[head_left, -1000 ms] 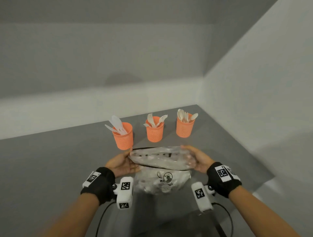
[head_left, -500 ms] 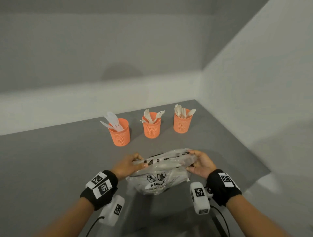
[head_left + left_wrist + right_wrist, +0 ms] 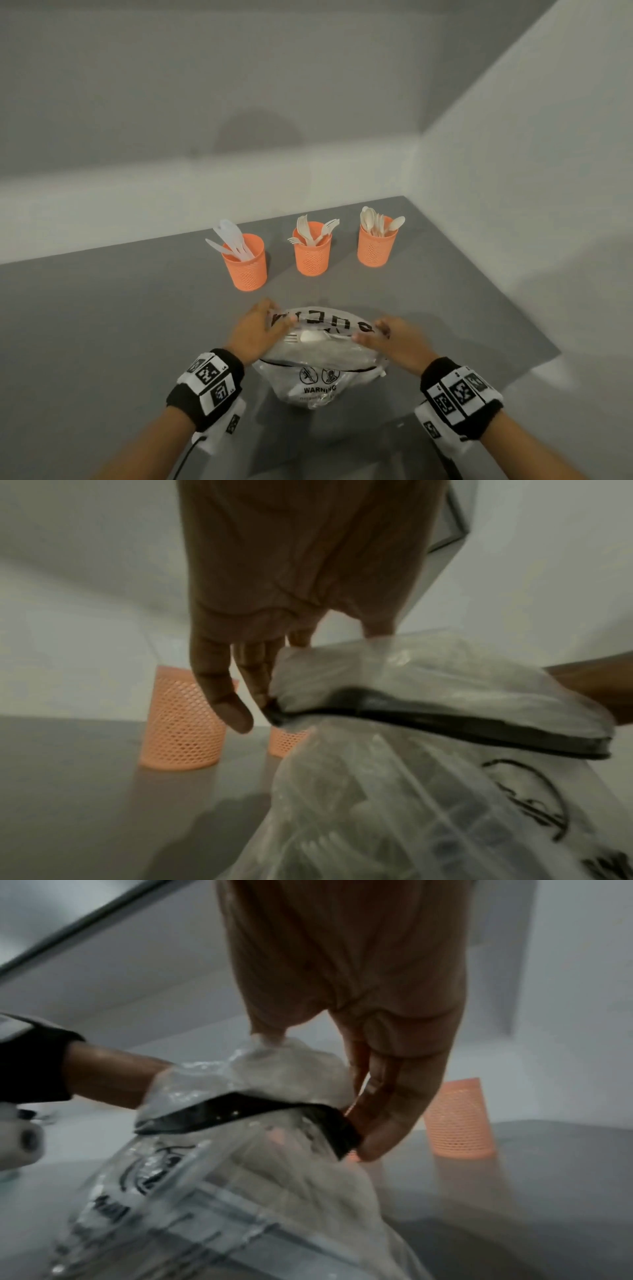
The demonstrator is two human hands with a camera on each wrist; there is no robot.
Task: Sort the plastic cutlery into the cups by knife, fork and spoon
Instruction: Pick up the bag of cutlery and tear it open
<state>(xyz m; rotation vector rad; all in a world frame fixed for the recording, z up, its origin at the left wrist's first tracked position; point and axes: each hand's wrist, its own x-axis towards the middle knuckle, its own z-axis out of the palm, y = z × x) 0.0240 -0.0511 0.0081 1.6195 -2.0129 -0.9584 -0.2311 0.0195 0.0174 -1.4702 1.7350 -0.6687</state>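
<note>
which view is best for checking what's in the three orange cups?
Head view: all three orange cups stand whole, cutlery sticking out. Left wrist shows only the lower parts of two cups, right wrist one blurred cup; contents hidden.

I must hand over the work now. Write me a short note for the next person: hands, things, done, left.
Left hand and right hand each grip one end of the clear plastic bag's mouth.
The bag rests on the grey table, with cutlery inside.
Done: knives in the left cup, forks in the middle cup, spoons in the right cup.
Left: sort the bag's contents.
</note>
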